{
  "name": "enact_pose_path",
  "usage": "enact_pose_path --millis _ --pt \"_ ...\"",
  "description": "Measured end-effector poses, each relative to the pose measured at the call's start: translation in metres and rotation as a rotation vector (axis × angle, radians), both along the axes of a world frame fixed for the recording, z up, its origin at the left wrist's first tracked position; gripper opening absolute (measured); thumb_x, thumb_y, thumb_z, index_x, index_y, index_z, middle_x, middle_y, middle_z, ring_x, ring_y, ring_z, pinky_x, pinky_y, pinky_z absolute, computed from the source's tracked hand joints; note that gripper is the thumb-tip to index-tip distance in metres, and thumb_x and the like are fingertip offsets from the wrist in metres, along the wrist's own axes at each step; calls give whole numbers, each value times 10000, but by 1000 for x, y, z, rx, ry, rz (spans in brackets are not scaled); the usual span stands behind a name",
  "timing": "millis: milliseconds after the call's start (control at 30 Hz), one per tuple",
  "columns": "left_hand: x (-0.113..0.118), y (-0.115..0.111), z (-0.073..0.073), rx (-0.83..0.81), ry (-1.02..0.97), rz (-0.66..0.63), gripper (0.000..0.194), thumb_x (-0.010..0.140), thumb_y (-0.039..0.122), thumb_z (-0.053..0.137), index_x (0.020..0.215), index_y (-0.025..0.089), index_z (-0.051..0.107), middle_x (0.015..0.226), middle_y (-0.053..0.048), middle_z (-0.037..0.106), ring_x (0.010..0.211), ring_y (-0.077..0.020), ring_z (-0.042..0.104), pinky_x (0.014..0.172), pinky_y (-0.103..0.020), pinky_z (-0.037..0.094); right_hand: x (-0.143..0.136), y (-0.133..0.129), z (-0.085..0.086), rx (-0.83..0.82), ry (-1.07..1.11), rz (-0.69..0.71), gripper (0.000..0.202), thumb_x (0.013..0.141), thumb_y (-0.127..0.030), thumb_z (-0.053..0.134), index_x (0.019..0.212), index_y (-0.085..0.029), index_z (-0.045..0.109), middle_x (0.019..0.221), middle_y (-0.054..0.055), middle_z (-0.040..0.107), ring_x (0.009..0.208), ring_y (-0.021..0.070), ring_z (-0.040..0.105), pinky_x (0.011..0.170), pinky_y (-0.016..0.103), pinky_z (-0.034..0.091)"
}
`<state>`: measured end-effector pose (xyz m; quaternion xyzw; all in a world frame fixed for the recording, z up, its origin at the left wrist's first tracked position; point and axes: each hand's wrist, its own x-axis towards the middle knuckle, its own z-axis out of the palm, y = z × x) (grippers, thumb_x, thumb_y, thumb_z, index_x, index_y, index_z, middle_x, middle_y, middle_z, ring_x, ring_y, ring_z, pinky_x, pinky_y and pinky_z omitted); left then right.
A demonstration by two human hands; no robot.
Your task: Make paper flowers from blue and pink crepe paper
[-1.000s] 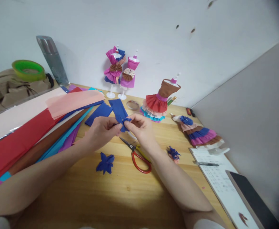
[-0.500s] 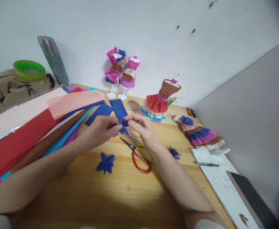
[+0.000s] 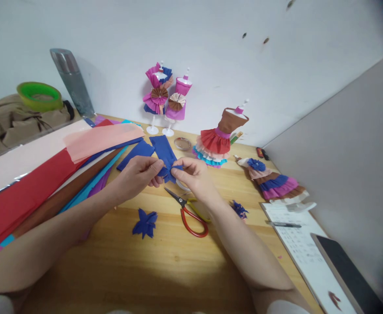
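Observation:
My left hand [image 3: 139,174] and my right hand [image 3: 193,176] meet above the wooden table [image 3: 165,270], both pinching a small piece of dark blue crepe paper [image 3: 169,171] between their fingertips. Just behind it lie two blue paper strips [image 3: 152,150] flat on the table. Red-handled scissors [image 3: 191,213] rest under my right wrist, blades pointing toward my hands. A finished blue paper flower [image 3: 145,223] lies in front of my left forearm, and another small blue flower [image 3: 239,210] sits right of my right forearm.
Long crepe paper sheets [image 3: 47,170] in pink, red, brown and teal fan out at left. Three small dress mannequins [image 3: 165,98] [image 3: 222,135] stand by the wall; a fourth dress [image 3: 273,183] lies flat. A clipboard with pen [image 3: 296,235] and a dark tablet [image 3: 348,274] are at right.
My fingers have shifted on the blue paper piece, gathering it closer between both hands. My hands rose slightly toward the strips; nothing else moved.

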<state>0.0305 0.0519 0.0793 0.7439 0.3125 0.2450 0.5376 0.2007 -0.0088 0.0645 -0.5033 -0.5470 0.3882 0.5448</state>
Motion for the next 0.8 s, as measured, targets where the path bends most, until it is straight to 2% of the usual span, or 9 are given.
enact_pose_path --millis 167,333,500,633,800 --pt "-1 -2 1 29 -13 -30 284 855 299 513 636 140 598 612 -31 665 565 -105 618 565 -196 500 0 0 1 5 -29 -20 111 690 -288 665 670 -181 640 619 -6 639 571 120 544 605 266 444" --pt "-2 -4 -1 114 13 -11 228 825 313 580 681 144 636 636 -17 668 600 -120 615 582 -215 496 -2 -3 4 16 -136 -69 110 704 -285 637 656 -186 641 632 -1 638 610 131 551 623 269 442" --pt "-1 -5 -4 114 11 13 227 815 293 576 653 144 629 600 -16 653 585 -119 612 585 -220 498 -4 -4 4 17 -178 -84 119 715 -288 635 657 -184 640 625 0 630 617 136 558 627 272 448" --pt "1 -5 -1 62 -12 -5 228 812 258 575 622 141 622 573 -16 645 556 -105 609 569 -203 497 -2 -3 1 20 -133 -47 119 728 -294 649 677 -187 642 632 -3 628 596 130 547 606 269 441" --pt "2 -3 2 -123 -47 -37 229 803 243 604 603 132 621 564 -24 663 512 -92 603 542 -192 501 1 -1 0 -22 -40 -10 161 720 -347 683 700 -190 650 618 -8 627 568 122 525 598 271 429"
